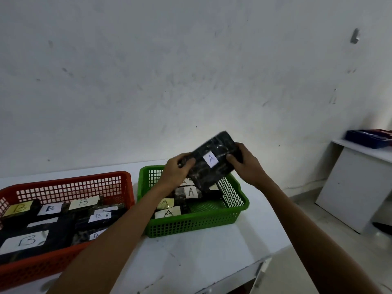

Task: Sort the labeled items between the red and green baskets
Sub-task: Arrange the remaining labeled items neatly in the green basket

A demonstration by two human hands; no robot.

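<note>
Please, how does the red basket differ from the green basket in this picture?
The red basket holds dark packets labelled B; the green basket holds packets labelled A. Packets cover the red basket's floor; the green basket shows bare floor on its right. The left hand and right hand hold an A packet over the green basket, nothing over the red basket. Both are plastic mesh baskets on the white table.
</note>
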